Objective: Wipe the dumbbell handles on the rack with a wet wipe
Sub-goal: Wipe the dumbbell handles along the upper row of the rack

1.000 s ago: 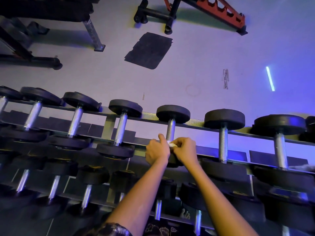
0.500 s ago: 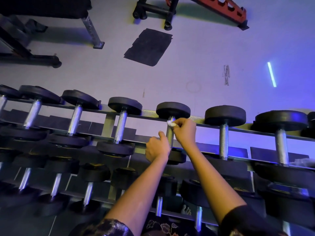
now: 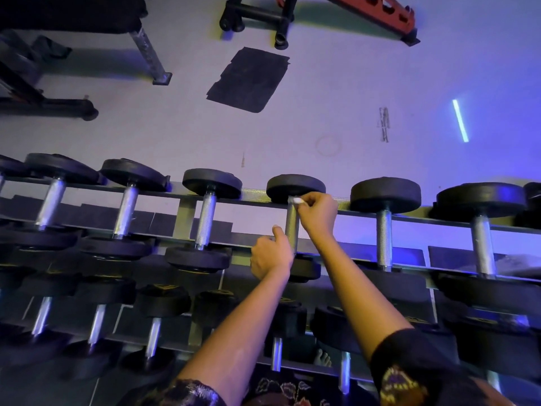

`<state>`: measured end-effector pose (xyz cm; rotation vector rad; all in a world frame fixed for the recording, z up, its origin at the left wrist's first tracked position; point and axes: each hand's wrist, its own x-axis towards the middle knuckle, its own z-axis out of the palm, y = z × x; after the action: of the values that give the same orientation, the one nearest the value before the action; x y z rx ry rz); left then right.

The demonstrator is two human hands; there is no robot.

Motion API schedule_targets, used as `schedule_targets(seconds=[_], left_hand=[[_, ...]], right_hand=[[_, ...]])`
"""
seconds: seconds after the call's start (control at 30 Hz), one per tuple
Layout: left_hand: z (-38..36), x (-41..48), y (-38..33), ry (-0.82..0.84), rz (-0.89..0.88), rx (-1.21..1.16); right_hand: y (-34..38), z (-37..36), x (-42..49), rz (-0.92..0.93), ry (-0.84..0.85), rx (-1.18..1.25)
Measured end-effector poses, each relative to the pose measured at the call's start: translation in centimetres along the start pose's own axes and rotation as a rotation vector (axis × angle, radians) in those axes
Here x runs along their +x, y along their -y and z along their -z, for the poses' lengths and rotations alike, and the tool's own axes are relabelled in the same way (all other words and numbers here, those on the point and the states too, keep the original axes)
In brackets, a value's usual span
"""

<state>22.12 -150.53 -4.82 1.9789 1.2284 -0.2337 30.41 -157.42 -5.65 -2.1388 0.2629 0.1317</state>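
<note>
A two-tier dumbbell rack (image 3: 366, 212) runs across the view, with black-headed dumbbells lying on it. The dumbbell in the middle has a knurled metal handle (image 3: 292, 227). My right hand (image 3: 317, 213) pinches a small white wet wipe (image 3: 296, 200) against the far end of that handle, just under the far head (image 3: 295, 186). My left hand (image 3: 270, 254) grips the near end of the same handle, thumb up along the bar. The near head is partly hidden by my left hand.
More dumbbells sit left (image 3: 205, 221) and right (image 3: 384, 238) on the upper tier, and several on the lower tier (image 3: 153, 335). Beyond the rack is grey floor with a dark mat patch (image 3: 248, 79), a red-framed bench (image 3: 377, 16) and other machine feet (image 3: 152, 58).
My right hand has slid the wipe along the handle from the near end up to the far head. My left hand has stayed gripping the near end.
</note>
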Motion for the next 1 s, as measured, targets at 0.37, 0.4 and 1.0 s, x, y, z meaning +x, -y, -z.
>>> schedule_targets(seconds=[0.37,0.4,1.0], left_hand=[[0.2,0.3,0.5,0.041,0.024,-0.059],[0.2,0.3,0.6,0.044,0.022,-0.071],[3.8,4.4,3.6,0.709,0.665,-0.53]], right_hand=[[-1.8,1.6,-6.6,-0.062,0.252,-0.114],[-1.3,1.4,-5.9,-0.044,0.228,-0.095],[-1.9,1.1,-6.4,-0.032,0.347,-0.223]])
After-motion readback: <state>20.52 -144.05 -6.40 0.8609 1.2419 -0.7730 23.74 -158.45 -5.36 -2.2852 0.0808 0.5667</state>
